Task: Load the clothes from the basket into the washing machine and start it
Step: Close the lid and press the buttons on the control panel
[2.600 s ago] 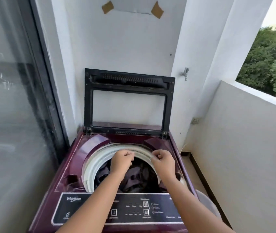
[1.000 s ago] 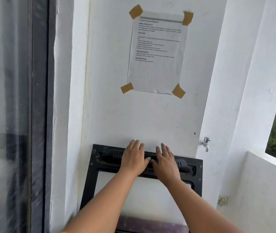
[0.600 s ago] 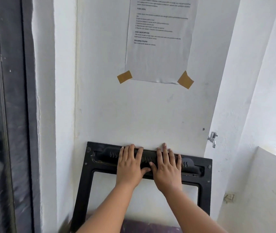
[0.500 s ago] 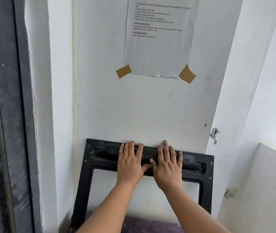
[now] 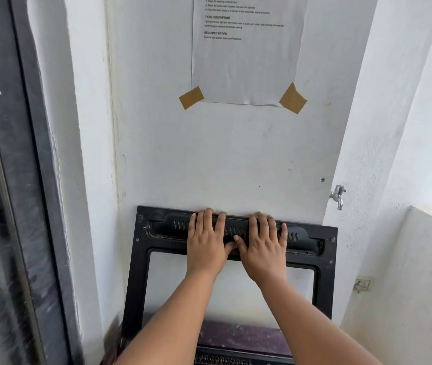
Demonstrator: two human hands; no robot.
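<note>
The washing machine's black-framed lid (image 5: 141, 259) stands raised against the white wall, with its glass pane showing the wall behind. My left hand (image 5: 205, 246) and my right hand (image 5: 263, 248) lie side by side on the lid's top rail. Their fingers are spread and the fingertips reach over its upper edge. A strip of the maroon machine top (image 5: 236, 335) shows below the lid, between my forearms. The drum, the clothes, the control panel and the basket are out of view.
A printed sheet (image 5: 246, 61) is taped to the wall above the lid. A metal tap (image 5: 338, 196) sticks out of the pillar at the right. A dark-framed glass door (image 5: 4, 206) stands at the left and a low white balcony wall (image 5: 420, 285) at the right.
Earlier both hands were over the dark clothes in the drum. They then rose to the lid's top rail and have stayed there while the view tilted slightly downward.
</note>
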